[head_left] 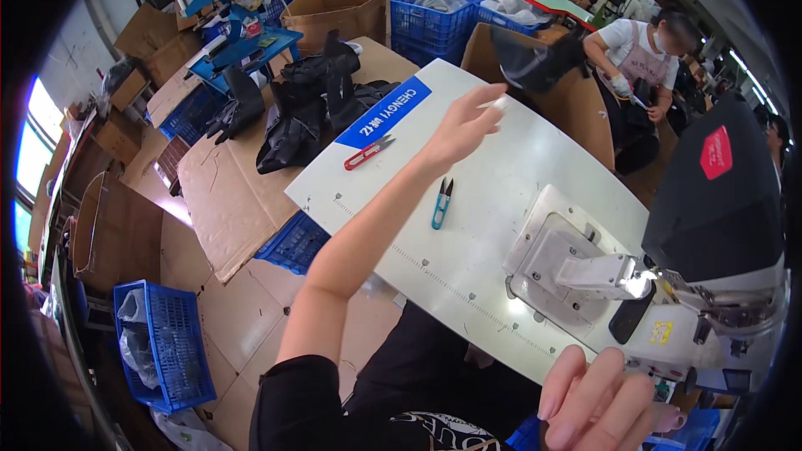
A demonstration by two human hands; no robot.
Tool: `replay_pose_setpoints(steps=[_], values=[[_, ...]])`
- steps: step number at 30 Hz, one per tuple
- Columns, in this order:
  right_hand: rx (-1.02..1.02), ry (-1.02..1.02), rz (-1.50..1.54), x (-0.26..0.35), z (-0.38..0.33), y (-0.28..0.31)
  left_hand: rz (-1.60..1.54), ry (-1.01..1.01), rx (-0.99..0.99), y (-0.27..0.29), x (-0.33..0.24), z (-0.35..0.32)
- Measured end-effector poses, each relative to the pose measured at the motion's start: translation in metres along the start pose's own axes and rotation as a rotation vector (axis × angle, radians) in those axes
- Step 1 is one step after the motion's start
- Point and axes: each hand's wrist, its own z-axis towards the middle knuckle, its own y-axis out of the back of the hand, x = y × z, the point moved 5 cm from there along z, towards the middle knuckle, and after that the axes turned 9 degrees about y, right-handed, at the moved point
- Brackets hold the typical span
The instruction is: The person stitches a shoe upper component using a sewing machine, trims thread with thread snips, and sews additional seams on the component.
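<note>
My left hand reaches across the white sewing table, fingers stretched out and nothing in them. Just beyond the fingertips, a blurred black fabric piece hangs in the air above a cardboard box, apart from the hand. My right hand is raised at the near edge, beside the sewing machine. Its fingers are loosely bent with gaps between them, and no object shows there. Teal thread snips and red thread snips lie on the table under and left of my left forearm.
Several black fabric pieces are piled on a cardboard-covered surface to the left. Cardboard boxes and blue crates stand at the back. Another blue crate is on the floor. A co-worker sits at the far right.
</note>
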Motion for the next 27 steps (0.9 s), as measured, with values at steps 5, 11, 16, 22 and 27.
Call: replay_pose_setpoints(steps=[5, 11, 16, 22, 27], values=[[-0.163, -0.109, -0.021, -0.024, 0.000, -0.009, 0.522, -0.147, -0.455, 0.120, 0.038, -0.028], [-0.112, -0.095, 0.143, -0.031, 0.003, 0.017, 1.350, 0.294, -0.949, 0.307, 0.090, -0.094], [-0.167, -0.196, -0.154, -0.030, -0.002, 0.019, 1.333, 0.696, -0.710, 0.372, 0.163, -0.160], [-0.254, -0.308, 0.352, -0.033, 0.012, -0.002, 1.159, 0.092, -1.016, 0.395, 0.101, -0.170], [-0.342, -0.082, 0.729, -0.016, 0.008, -0.023, 1.295, 0.002, -1.171, 0.341, -0.019, -0.222]])
